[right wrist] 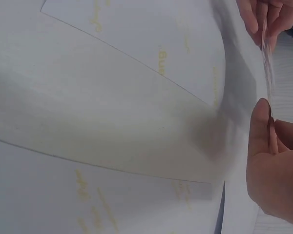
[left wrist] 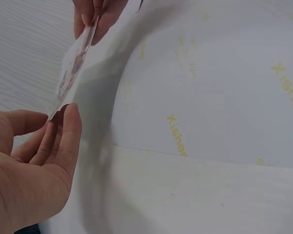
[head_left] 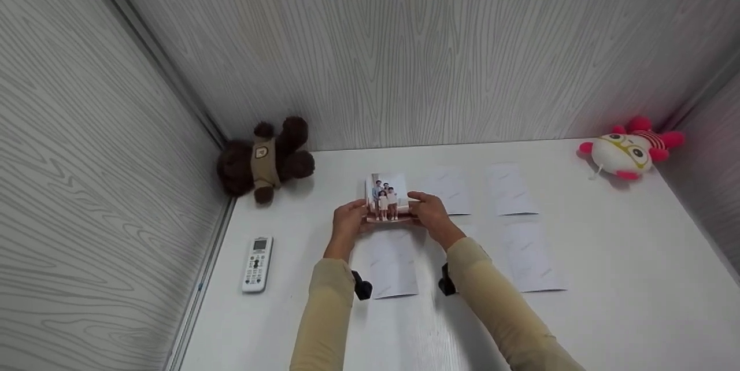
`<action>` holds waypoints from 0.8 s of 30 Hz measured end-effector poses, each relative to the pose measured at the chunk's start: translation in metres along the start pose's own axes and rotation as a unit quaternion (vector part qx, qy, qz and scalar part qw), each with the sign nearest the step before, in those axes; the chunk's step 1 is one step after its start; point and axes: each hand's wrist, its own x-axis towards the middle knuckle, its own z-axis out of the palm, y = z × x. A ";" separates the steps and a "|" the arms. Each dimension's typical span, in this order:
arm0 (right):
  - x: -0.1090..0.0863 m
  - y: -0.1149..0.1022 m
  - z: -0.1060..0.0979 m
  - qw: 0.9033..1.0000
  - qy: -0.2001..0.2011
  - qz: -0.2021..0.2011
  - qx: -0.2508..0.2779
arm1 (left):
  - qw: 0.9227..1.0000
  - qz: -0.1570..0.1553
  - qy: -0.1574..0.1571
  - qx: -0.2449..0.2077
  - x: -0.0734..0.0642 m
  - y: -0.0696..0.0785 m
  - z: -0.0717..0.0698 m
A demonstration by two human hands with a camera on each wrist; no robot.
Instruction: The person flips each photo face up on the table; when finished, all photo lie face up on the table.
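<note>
A printed family photo (head_left: 386, 196) is held up above the table between both hands, its picture side facing the head camera. My left hand (head_left: 348, 222) pinches its left edge, thumb on the picture side and fingers behind. At the opposite edge, my right hand (head_left: 430, 213) grips it between thumb and fingers. From the left wrist view the photo (left wrist: 73, 70) is nearly edge-on and slightly bowed. Below the hands lies a white sheet (head_left: 393, 264) with faint print; the left wrist view shows yellow lettering on a sheet (left wrist: 210, 97).
Several more white sheets (head_left: 511, 189) lie in rows to the right on the white table (head_left: 624, 255). A remote control (head_left: 257, 264) lies at left, a brown teddy bear (head_left: 266, 160) in the back left corner, a pink-and-white plush toy (head_left: 627, 151) at back right. Wood-grain panels (head_left: 393, 53) surround the table.
</note>
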 end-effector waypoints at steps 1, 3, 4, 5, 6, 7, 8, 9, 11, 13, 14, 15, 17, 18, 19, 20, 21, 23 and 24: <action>0.001 0.001 0.000 1.000 -0.001 -0.001 -0.004 | 1.000 -0.002 -0.001 0.001 0.000 -0.001 0.000; 0.002 0.004 0.000 1.000 -0.003 -0.001 -0.012 | 1.000 -0.012 -0.005 -0.001 0.000 -0.003 0.001; 0.002 0.006 0.000 1.000 -0.006 -0.003 -0.016 | 1.000 -0.019 -0.005 -0.004 0.000 -0.004 0.001; 0.002 0.007 0.000 1.000 -0.010 -0.006 -0.019 | 1.000 -0.026 -0.007 -0.007 0.001 -0.005 0.001; 0.001 0.007 0.001 1.000 -0.013 -0.008 -0.026 | 0.999 -0.031 -0.008 -0.009 0.001 -0.005 0.001; 0.001 0.007 0.001 0.999 -0.017 -0.009 -0.030 | 0.999 -0.035 -0.009 -0.013 0.002 -0.005 0.001; 0.001 0.007 0.001 0.999 -0.020 -0.010 -0.036 | 0.999 -0.039 -0.009 -0.018 0.002 -0.005 0.001; 0.002 0.006 0.002 0.999 -0.024 -0.012 -0.040 | 0.999 -0.040 -0.010 -0.023 0.003 -0.005 0.001; 0.002 0.007 0.001 0.999 -0.024 -0.011 -0.039 | 0.999 -0.037 -0.015 -0.025 0.003 -0.006 0.002; 0.002 0.006 0.001 0.999 -0.022 -0.008 -0.029 | 0.999 -0.031 -0.019 -0.029 0.003 -0.006 0.003; 0.002 0.006 0.001 0.999 -0.021 -0.008 -0.029 | 0.999 -0.031 -0.019 -0.032 0.003 -0.006 0.004; 0.002 0.006 0.002 0.999 -0.021 -0.006 -0.029 | 0.999 -0.030 -0.017 -0.034 0.003 -0.007 0.003; 0.002 0.006 0.003 0.999 -0.021 0.000 -0.034 | 0.999 -0.032 -0.009 -0.036 0.001 -0.007 0.003; 0.002 0.006 0.003 0.999 -0.021 0.003 -0.042 | 0.999 -0.034 -0.003 -0.038 0.001 -0.007 0.002; 0.002 0.006 0.004 0.999 -0.021 0.005 -0.048 | 0.999 -0.035 0.004 -0.039 0.000 -0.007 0.002; 0.002 0.006 0.004 0.998 -0.021 0.006 -0.052 | 0.999 -0.035 0.010 -0.037 0.000 -0.007 0.002; 0.002 0.006 0.003 0.998 -0.018 0.006 -0.052 | 0.999 -0.034 0.014 -0.032 -0.001 -0.006 0.002; 0.002 0.006 0.002 0.999 -0.005 0.005 -0.043 | 0.999 -0.028 0.014 -0.020 -0.002 -0.006 0.003; 0.002 0.006 0.001 0.999 0.001 0.002 -0.038 | 1.000 -0.024 0.012 -0.012 -0.002 -0.006 0.004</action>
